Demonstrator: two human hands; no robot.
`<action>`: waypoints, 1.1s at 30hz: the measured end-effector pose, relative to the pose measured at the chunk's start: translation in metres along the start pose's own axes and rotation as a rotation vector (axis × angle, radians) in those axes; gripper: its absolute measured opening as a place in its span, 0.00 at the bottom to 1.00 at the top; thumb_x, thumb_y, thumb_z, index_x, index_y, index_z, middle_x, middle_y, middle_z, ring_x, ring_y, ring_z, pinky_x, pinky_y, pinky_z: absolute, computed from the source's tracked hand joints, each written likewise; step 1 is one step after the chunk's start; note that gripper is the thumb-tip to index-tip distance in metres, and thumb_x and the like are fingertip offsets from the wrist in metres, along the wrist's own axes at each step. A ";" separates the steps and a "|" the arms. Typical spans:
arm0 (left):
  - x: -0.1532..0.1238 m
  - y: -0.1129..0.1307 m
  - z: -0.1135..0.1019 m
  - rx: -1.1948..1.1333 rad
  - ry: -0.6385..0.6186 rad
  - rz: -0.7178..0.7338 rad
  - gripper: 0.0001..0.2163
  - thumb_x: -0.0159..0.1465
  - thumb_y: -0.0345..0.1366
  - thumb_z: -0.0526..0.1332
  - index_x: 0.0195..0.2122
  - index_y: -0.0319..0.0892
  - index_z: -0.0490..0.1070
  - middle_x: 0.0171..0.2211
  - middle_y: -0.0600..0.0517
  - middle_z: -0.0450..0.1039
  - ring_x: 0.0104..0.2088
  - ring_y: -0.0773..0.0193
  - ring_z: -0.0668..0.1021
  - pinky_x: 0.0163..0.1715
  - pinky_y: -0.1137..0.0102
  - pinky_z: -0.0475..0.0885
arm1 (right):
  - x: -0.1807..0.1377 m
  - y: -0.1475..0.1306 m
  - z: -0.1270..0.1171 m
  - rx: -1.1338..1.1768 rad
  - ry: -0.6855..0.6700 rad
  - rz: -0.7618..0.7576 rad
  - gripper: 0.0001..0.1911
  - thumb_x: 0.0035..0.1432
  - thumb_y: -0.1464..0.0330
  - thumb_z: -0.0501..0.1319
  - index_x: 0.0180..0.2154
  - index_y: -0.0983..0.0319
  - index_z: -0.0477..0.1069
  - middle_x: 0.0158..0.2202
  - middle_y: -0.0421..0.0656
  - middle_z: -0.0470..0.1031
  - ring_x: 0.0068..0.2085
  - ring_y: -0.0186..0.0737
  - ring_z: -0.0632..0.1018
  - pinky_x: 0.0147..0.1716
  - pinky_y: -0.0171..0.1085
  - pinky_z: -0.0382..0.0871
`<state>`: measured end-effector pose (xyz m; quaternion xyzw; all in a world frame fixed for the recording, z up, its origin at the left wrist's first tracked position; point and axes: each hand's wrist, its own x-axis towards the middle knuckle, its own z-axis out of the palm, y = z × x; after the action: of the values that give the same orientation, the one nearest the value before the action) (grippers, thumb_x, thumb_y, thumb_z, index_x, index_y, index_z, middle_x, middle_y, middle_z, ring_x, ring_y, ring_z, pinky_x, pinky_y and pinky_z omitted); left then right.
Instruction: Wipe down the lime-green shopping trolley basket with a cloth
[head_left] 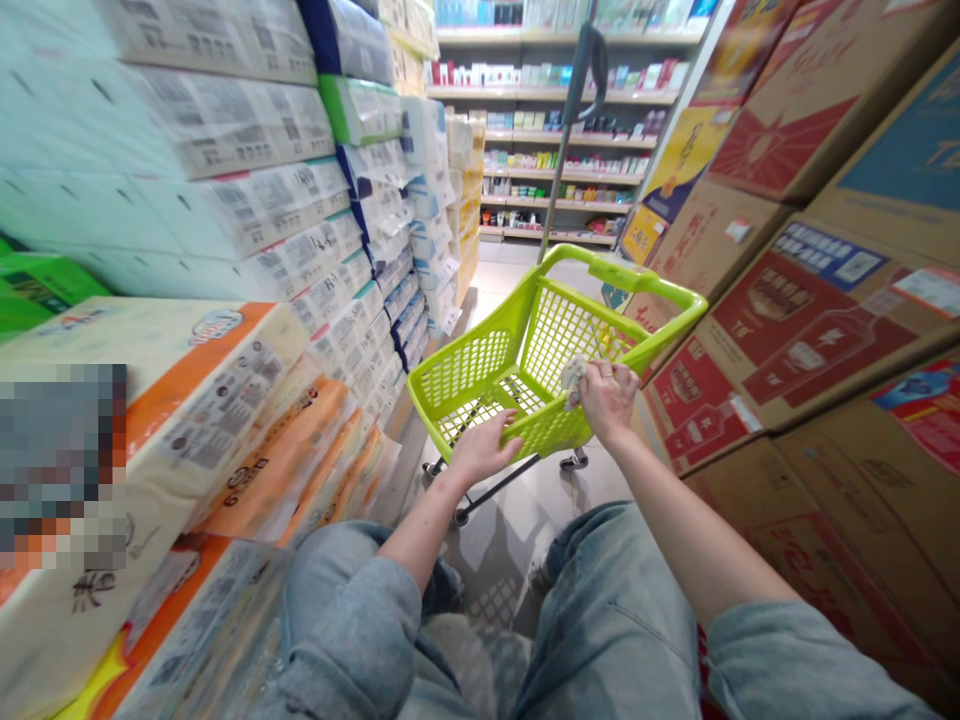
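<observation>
see the green cart [540, 432] on the floor [517, 510], ahead of the knees [611, 585], between stacked packs [300, 210] on the left and boxes [810, 340] on the right. note the right hand [611, 395] at the near rim, closed on a pale, crumpled cloth [572, 375]. note the left hand [484, 448] further along the same rim, with thumb and fingers apart, laid at the edge rather than clamped; cannot tell how firmly.

expect light, stiff plastic, judging by the thin lattice walls — likely to flex a little under a push, unlikely to break. expect rolling rather than lifting: on small wheels [461, 517], probably quick to swing or drift under one-sided pressure. for steadying, best held by the thick rim, with thumb outside and fingers inside; for steering, by the bar [619, 277] at the far top. avoid poking fingers through the lattice — likely too tight for comfort. treat the cloth as soft, limp, nearly weightless and hard to harm; best gathered as a wad under the fingertips. cannot tell damp from dry.
</observation>
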<state>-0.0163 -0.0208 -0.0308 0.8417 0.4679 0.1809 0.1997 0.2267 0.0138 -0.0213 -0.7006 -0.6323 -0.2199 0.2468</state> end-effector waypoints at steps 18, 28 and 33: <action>-0.013 -0.041 -0.007 0.558 0.000 0.033 0.26 0.70 0.38 0.40 0.27 0.38 0.75 0.23 0.45 0.77 0.28 0.63 0.79 0.40 0.65 0.67 | -0.014 -0.012 0.029 0.205 0.034 -0.051 0.14 0.61 0.72 0.48 0.42 0.66 0.70 0.44 0.53 0.75 0.60 0.48 0.64 0.61 0.54 0.48; -0.013 -0.030 -0.001 0.499 0.033 -0.019 0.29 0.70 0.39 0.38 0.23 0.36 0.74 0.23 0.42 0.76 0.28 0.61 0.78 0.39 0.64 0.64 | -0.070 -0.087 0.017 0.451 0.017 -0.047 0.16 0.61 0.74 0.48 0.48 0.62 0.67 0.51 0.50 0.73 0.63 0.45 0.61 0.63 0.56 0.43; -0.013 -0.028 -0.001 0.517 0.016 -0.027 0.29 0.69 0.39 0.37 0.26 0.36 0.75 0.24 0.41 0.76 0.28 0.60 0.78 0.37 0.63 0.64 | -0.072 -0.088 0.014 0.501 -0.022 -0.099 0.16 0.61 0.73 0.48 0.47 0.62 0.67 0.48 0.50 0.74 0.60 0.45 0.64 0.62 0.55 0.47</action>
<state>-0.0433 -0.0185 -0.0459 0.8569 0.5115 0.0592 -0.0235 0.1319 -0.0264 -0.0708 -0.5881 -0.7031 -0.0606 0.3951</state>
